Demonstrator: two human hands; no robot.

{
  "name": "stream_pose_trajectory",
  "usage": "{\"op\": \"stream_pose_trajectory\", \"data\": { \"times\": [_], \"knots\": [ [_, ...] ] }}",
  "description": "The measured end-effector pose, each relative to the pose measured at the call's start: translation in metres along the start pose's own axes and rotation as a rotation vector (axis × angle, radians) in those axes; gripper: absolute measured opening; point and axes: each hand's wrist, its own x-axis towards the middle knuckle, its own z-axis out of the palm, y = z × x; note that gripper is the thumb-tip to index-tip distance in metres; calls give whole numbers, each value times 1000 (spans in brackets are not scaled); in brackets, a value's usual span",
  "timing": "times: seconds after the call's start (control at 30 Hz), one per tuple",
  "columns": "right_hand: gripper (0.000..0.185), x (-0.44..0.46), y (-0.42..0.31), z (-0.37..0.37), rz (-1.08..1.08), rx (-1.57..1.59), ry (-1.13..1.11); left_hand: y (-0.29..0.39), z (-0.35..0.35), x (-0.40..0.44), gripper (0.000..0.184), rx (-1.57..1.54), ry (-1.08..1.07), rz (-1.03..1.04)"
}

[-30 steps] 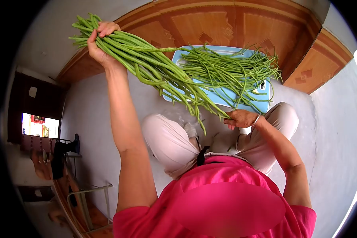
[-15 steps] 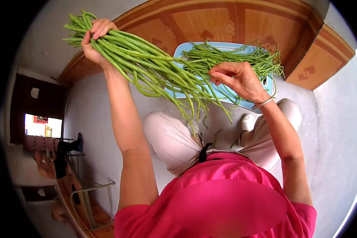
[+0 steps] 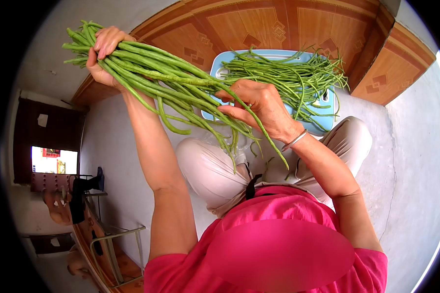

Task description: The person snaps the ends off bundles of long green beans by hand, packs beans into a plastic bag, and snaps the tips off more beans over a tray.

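Observation:
A thick bunch of long green beans (image 3: 156,73) stretches across the upper left. Near its thicker, even end my left hand (image 3: 106,49) is wrapped round it, raised above the floor. My right hand (image 3: 261,105), with a bangle at the wrist, is at the loose lower part of the bunch. Its fingers and thumb are curled about some of the beans, and the tips are partly hidden. Thin bean ends dangle below this hand. Behind it, more long beans lie in a loose pile (image 3: 298,73) on a light blue low table or board (image 3: 218,61).
Wood-patterned panels (image 3: 249,24) stand behind the blue surface. My knees (image 3: 208,158) are bent below the bunch. Some bean bits (image 3: 269,161) lie on the grey floor (image 3: 117,132). At the lower left are a metal-framed bench (image 3: 115,234) and part of another person (image 3: 58,207).
My right hand has moved left from beside the hanging bean ends onto the bunch. My left hand and the bunch have shifted slightly left and down.

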Motion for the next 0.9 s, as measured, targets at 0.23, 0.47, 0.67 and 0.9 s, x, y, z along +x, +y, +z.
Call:
{"op": "stream_pose_trajectory", "data": {
  "times": [0.23, 0.47, 0.67, 0.9],
  "knots": [
    [14, 3, -5, -5, 151, 68, -44, 3, 1, -3, 23, 103, -5, 17],
    [12, 6, 7, -18, 242, -31, 181, -7, 0, -17, 24, 288, 26, 15],
    [19, 21, 85, -40, 551, 45, 522, -34, 4, -36, 26, 559, -17, -78],
    [14, 40, 57, -79, 550, 740, 305, -28, -3, -49, 26, 448, 68, -82]
  ]
}}
